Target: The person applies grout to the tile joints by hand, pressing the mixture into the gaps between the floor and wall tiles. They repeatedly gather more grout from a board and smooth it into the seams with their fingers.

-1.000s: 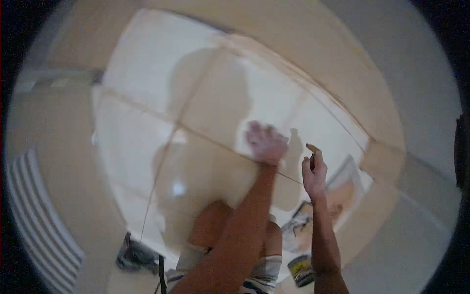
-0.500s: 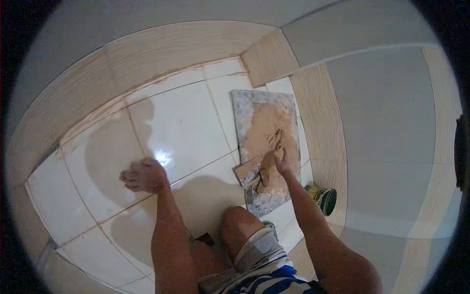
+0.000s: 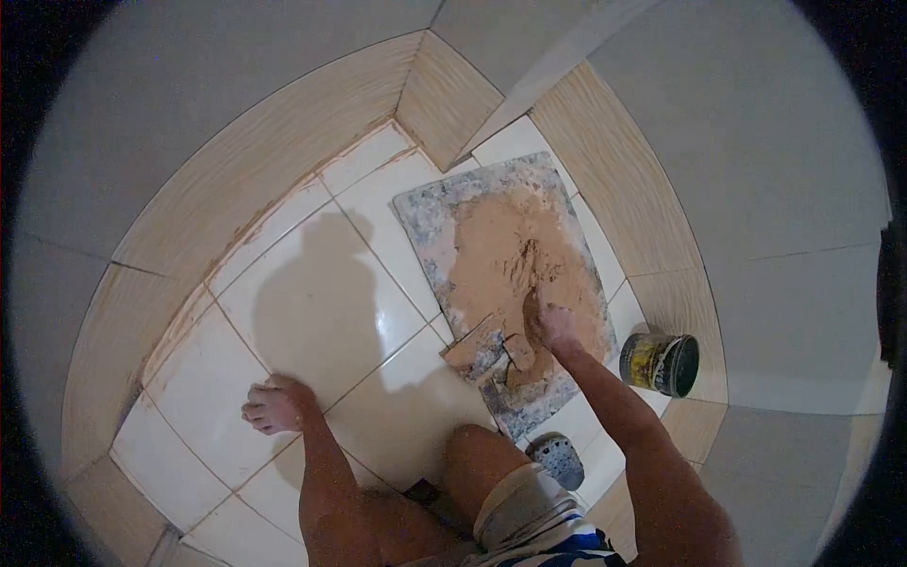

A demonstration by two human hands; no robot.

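My right hand point(image 3: 550, 328) presses its fingers into a pile of brownish paste point(image 3: 515, 250) spread on a speckled stone slab point(image 3: 425, 213) lying on the floor. A small flat scraper point(image 3: 472, 342), smeared with the paste, lies on the slab just left of that hand. My left hand point(image 3: 274, 406) rests flat on a white floor tile point(image 3: 312, 302), fingers spread, holding nothing. My bent knee point(image 3: 482, 454) shows between the two arms.
A small yellow-and-black can point(image 3: 659, 364) stands by the wood-look skirting tiles point(image 3: 619, 180) at right. A round speckled object point(image 3: 557, 458) lies near my knee. Tan skirting point(image 3: 274, 156) and grey walls enclose the tiled corner.
The view swung from the open floor to the corner slab. My right hand came down from the air into the paste; my left hand stays planted on the tile.
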